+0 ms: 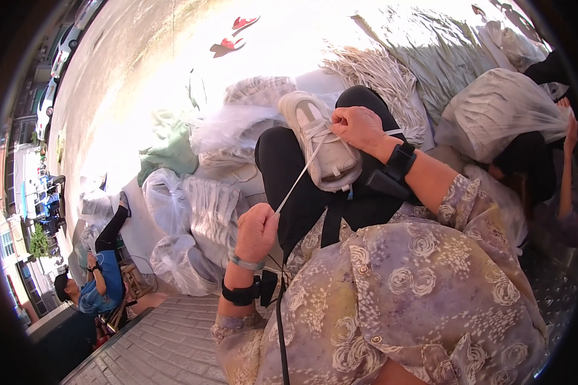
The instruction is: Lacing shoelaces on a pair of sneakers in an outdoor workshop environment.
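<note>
A pale sneaker (pixel 334 157) rests on my lap between my black-trousered thighs, its toe pointing away from me. White shoelace (pixel 302 173) criss-crosses its upper, and one length stretches taut toward the lower left. My left hand (pixel 257 232) is closed in a fist around that end, well clear of the shoe. Over the shoe's right side, my right hand (pixel 361 131) pinches the lace close to the eyelets. A short white strand also shows beside my right wrist. Both wrists carry black straps, and a dark cable hangs near the left one.
Clear plastic bags of pale goods (pixel 202 205) lie to the left, with a green bag (pixel 168 144) beyond. Bundled white laces (pixel 382 90) spread ahead. At right, a co-worker's hand touches a large plastic bag (pixel 488 115). Another person in blue (pixel 103 285) sits far left. Red shoes (pixel 228 45) lie farther off.
</note>
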{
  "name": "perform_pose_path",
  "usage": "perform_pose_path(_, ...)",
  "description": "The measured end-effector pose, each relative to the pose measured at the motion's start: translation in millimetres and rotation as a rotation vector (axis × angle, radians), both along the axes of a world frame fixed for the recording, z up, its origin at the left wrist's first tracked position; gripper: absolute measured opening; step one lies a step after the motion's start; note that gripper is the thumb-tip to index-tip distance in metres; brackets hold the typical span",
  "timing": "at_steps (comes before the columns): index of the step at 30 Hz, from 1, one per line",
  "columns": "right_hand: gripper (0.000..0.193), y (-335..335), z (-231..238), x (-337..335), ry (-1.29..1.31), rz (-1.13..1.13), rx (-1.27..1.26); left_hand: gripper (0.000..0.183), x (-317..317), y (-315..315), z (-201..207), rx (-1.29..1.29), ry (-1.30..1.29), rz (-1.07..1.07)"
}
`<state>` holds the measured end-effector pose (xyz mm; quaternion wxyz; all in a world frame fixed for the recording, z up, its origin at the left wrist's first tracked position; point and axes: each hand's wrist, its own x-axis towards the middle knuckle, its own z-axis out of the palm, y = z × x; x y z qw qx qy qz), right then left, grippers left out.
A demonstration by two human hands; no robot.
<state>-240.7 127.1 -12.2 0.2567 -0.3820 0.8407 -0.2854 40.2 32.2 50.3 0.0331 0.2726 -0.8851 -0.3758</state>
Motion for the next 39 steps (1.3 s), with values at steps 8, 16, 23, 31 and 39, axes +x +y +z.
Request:
perform_pose_path(8,0.014,1.1,-6.4,-4.5,-0.028,0.048,-0.096,0.010,14.8,-5.2,15.0,-0.261,0.042,-0.061)
perform_pose_path(16,0.023,38.1,5.1,-12.1,0.069,0.208,-0.316,0.007,10.4,-6.4,-11.9,-0.488,-0.139,-0.176)
perform_pose_path(23,0.034,19.4,-5.5,13.7,0.256,0.496,-0.181,0.022,102.9,-42.9,-121.6,-0.575,-0.246,-0.292)
perform_pose_path(31,0.026,29.2,-8.5,-3.3,0.234,0.398,-0.255,0.029,52.5,-29.9,-65.2,-0.656,-0.357,-0.222)
perform_pose_path(39,0.023,45.9,1.8,-17.2,0.222,0.420,-0.155,0.033,17.4,-73.3,-31.0,-0.583,-0.483,-0.173)
